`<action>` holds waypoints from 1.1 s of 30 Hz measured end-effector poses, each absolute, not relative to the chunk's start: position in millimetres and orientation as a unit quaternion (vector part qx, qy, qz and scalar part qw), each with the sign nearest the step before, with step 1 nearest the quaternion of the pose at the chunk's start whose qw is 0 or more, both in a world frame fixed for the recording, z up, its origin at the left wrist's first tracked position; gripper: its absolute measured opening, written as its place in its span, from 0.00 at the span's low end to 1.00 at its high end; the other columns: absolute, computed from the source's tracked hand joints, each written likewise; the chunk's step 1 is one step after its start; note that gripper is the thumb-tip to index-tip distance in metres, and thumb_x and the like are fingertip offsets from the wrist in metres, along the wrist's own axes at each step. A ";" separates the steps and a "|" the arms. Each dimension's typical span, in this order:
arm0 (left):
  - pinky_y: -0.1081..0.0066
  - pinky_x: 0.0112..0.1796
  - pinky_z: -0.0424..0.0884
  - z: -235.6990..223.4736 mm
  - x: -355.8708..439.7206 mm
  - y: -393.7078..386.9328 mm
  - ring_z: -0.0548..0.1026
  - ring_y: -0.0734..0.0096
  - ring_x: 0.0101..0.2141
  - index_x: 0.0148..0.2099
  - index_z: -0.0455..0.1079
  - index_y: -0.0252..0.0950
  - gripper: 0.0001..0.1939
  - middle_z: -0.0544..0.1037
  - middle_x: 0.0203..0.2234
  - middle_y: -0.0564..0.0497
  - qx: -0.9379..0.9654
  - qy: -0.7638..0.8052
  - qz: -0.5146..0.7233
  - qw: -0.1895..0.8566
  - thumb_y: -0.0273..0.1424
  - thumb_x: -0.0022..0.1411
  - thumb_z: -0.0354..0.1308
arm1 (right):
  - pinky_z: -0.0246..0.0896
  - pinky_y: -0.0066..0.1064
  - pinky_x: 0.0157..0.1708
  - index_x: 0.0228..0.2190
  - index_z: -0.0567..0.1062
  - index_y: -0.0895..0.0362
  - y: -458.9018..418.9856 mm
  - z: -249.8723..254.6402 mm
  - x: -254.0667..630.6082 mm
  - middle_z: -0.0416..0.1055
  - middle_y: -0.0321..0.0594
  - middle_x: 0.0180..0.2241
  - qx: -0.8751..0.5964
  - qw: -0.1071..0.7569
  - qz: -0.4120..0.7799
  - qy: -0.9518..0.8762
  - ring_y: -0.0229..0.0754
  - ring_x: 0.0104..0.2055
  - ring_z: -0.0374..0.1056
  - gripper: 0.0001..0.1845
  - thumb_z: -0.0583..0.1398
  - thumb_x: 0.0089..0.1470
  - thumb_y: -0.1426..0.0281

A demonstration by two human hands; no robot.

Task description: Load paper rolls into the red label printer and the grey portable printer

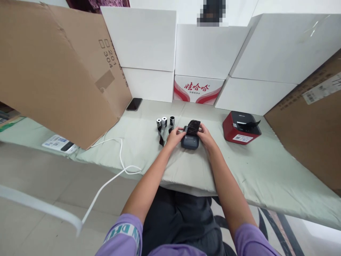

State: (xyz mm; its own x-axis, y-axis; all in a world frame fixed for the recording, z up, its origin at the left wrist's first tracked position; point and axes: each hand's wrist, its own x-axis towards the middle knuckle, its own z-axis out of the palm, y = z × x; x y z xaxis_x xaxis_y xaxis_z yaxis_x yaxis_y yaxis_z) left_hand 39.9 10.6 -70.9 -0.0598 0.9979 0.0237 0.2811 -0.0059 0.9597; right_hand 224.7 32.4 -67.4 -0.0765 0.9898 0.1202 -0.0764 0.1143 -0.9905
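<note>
- I have the device [190, 143] on the table [234, 174], between both hands, a black sheet [193, 127] over its far part.
- My left hand [175, 137] is at the device's left side, my right hand [204, 136] at its right; whether either grips, I cannot tell.
- I judge the step as handling the sheet; the next move calls for light fingers.
- Rolls [164, 122] crowd the device's left; room opens rightward to the red box [231, 132]; the table's edge lies on its near side.
</note>
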 end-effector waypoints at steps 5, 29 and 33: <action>0.72 0.39 0.69 -65.6 42.9 0.8 0.76 0.68 0.34 0.50 0.77 0.41 0.16 0.78 0.30 0.53 0.585 0.607 0.417 0.339 0.40 0.63 0.59 | 0.64 0.48 0.57 0.49 0.72 0.57 14.0 -77.0 217.6 0.74 0.48 0.53 -0.560 0.541 0.437 -0.450 0.50 0.55 0.70 0.27 0.59 0.48 0.60; 0.71 0.36 0.66 -62.0 41.7 0.5 0.77 0.66 0.36 0.44 0.80 0.40 0.18 0.82 0.31 0.51 0.581 0.613 0.403 0.351 0.38 0.67 0.49 | 0.50 0.50 0.60 0.61 0.61 0.62 -28.1 -47.4 202.7 0.65 0.55 0.51 -0.745 0.418 0.041 -0.519 0.61 0.56 0.58 0.49 0.66 0.40 0.57; 0.71 0.34 0.64 -62.5 43.3 -1.6 0.78 0.66 0.36 0.42 0.80 0.41 0.17 0.82 0.31 0.51 0.585 0.617 0.399 0.343 0.39 0.67 0.51 | 0.49 0.52 0.60 0.58 0.62 0.62 1.9 -38.2 241.4 0.64 0.57 0.53 -0.762 0.443 -0.021 -0.473 0.64 0.56 0.57 0.47 0.67 0.38 0.58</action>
State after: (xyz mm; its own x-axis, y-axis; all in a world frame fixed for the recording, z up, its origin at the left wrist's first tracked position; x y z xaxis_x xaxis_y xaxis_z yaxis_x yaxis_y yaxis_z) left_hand 43.3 -1.6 -62.5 -0.0802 0.9958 0.0442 0.4492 -0.0035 0.8934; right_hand 241.4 1.9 -38.2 0.5526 0.7013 0.4504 0.7381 -0.1607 -0.6552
